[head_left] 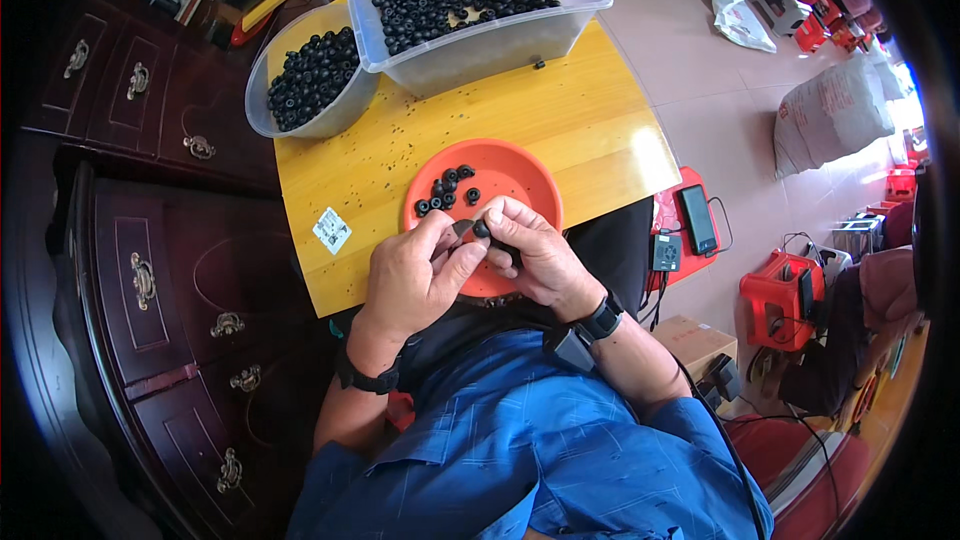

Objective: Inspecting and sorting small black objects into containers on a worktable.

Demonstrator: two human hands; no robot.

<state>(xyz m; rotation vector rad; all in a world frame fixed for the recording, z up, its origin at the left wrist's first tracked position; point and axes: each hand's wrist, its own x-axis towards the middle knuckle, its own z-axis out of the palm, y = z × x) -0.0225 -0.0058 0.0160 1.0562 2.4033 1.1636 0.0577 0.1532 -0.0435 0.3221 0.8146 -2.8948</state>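
Observation:
My left hand [415,275] and my right hand [535,250] meet over the near edge of an orange plate [515,175] on a yellow wooden table [560,115]. Between the fingertips of both hands sits a small black ring-shaped part [481,229], next to a thin dark piece held by the left thumb and finger. Several loose black ring parts [447,190] lie on the plate's left side, just beyond my fingers.
A clear rectangular bin [470,2] and a round clear bowl [312,75], both full of black ring parts, stand at the table's far side. A small white label [332,230] lies left of the plate. Dark wooden drawers [150,270] stand left; red stools and sacks sit right.

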